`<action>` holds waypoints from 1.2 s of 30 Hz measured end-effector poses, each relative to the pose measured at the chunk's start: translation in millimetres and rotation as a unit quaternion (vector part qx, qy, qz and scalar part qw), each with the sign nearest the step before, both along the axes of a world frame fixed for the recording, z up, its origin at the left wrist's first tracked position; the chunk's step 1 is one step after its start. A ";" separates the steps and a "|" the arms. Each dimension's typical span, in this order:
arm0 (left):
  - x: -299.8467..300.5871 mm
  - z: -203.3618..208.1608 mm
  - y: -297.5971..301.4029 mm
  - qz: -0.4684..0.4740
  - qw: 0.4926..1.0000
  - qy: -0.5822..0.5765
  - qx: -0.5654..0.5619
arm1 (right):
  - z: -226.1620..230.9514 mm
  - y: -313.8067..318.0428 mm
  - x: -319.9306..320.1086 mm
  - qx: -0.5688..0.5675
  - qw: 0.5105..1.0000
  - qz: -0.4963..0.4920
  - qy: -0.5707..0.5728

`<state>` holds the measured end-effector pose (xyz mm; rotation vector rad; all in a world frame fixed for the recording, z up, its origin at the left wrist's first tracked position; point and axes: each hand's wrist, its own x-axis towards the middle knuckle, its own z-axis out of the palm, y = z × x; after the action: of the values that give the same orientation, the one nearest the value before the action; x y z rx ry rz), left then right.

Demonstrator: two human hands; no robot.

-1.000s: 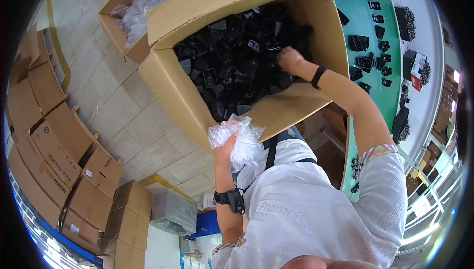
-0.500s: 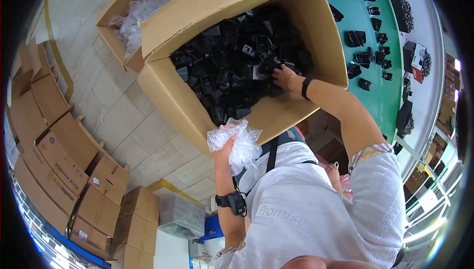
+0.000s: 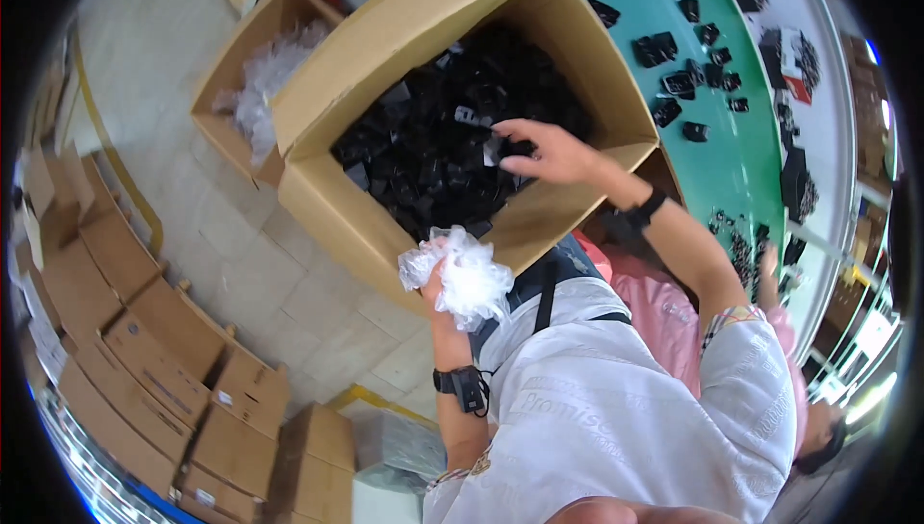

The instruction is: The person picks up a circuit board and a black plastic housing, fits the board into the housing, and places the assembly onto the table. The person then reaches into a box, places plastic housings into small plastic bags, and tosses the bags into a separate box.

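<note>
A large open cardboard box stands before me, heaped with small black plastic parts, some with grey faces. Over the heap, my right hand has its thumb and fingers curled round a small black plastic part. Most of that part is hidden by the fingers. My left hand grips a crumpled bunch of clear plastic bags at the box's near left edge. The bags cover most of its fingers.
A smaller carton with more clear plastic bags stands left of the box. On the right, a green table carries rows of black parts. Stacked cartons line the lower left. A co-worker in pink is behind my right arm.
My right hand has lifted and drawn leftward over the heap, now with a black part between its fingers. The left hand still holds the bags. The whole view has shifted, and a pink-clothed co-worker shows more.
</note>
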<state>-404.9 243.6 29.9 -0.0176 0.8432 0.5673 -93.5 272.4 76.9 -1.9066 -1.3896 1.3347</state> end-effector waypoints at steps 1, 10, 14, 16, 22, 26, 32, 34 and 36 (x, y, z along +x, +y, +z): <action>5.7 12.4 11.4 0.035 0.999 -0.021 -0.012 | 21.8 3.0 -32.4 0.019 0.981 -0.095 0.166; 76.9 0.5 -4.8 -0.065 0.991 -0.117 -0.016 | 25.7 -57.6 -114.3 0.291 0.916 -0.207 -0.184; 125.8 34.9 2.2 -0.081 0.991 -0.103 -0.006 | 21.4 -46.7 -90.2 0.295 0.917 -0.223 -0.150; 147.2 53.5 1.9 -0.068 0.992 -0.105 0.003 | 19.9 -41.5 -68.4 0.337 0.887 -0.267 -0.167; 178.3 67.9 38.3 0.084 0.991 0.082 0.069 | 34.7 0.4 -61.8 0.270 0.929 -0.238 -0.082; 174.2 77.2 79.6 0.083 0.985 -0.045 0.141 | 54.1 39.3 -64.0 0.274 0.920 -0.264 0.093; 154.5 102.0 124.8 0.092 0.959 -0.068 0.260 | 75.3 103.3 -90.7 0.393 0.894 -0.204 -0.069; 135.8 115.9 139.1 0.073 0.969 -0.124 0.199 | 87.1 120.9 -99.4 0.430 0.875 -0.119 -0.188; 116.5 113.0 154.7 0.127 0.977 -0.062 0.162 | 85.3 139.0 -108.1 0.404 0.888 -0.049 -0.213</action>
<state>-288.4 398.3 142.9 0.1374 0.6229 0.9318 -201.7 411.4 162.2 -1.6602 -1.6584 0.1735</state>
